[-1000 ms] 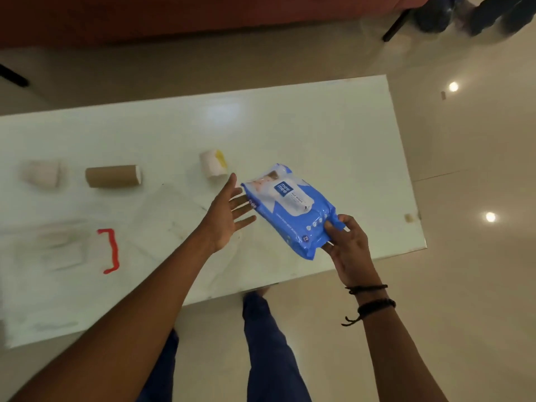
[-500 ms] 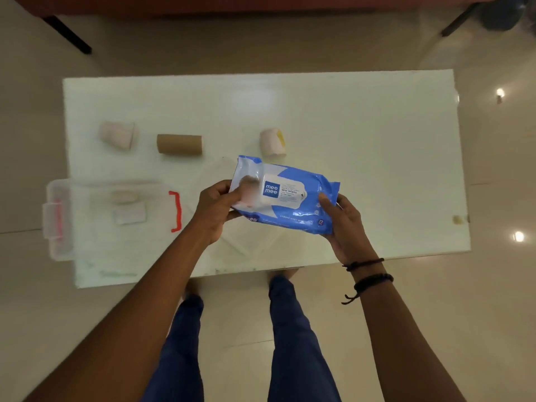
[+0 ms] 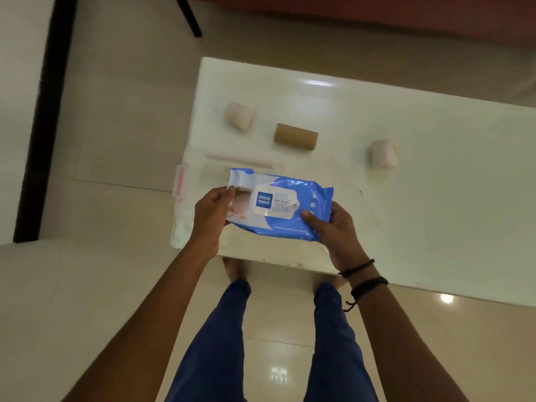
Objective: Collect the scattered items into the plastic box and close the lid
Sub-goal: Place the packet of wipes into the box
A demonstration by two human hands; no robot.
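Wipes pack (image 3: pixel 287 207) held in the air at both short ends, above the near left corner of the table (image 3: pixel 435 169) and directly over the clear box (image 3: pixel 183 219), whose red latch (image 3: pixel 180 181) shows just past the pack's left end. The left hand (image 3: pixel 210 210) pinches the left end, thumb on top and fingers out of sight beneath. The right hand (image 3: pixel 333 230) clasps the right end, thumb pressed on the printed face and fingers wrapped round the edge. A hold at each end probably keeps the soft pack flat and level, so that it can be lowered squarely into the box. The long axis runs left to right, dipping slightly toward the person's right. The labelled face with its white flap points up at the camera, print reading upright from the person's side. The axis appears to lie along the box's length, which would suit a flat fit. A tube (image 3: pixel 295 136) and two pale rolls (image 3: pixel 239 116) (image 3: pixel 383 153) lie on the table beyond, not yet collected. Whether the pack touches the box rim cannot be told.
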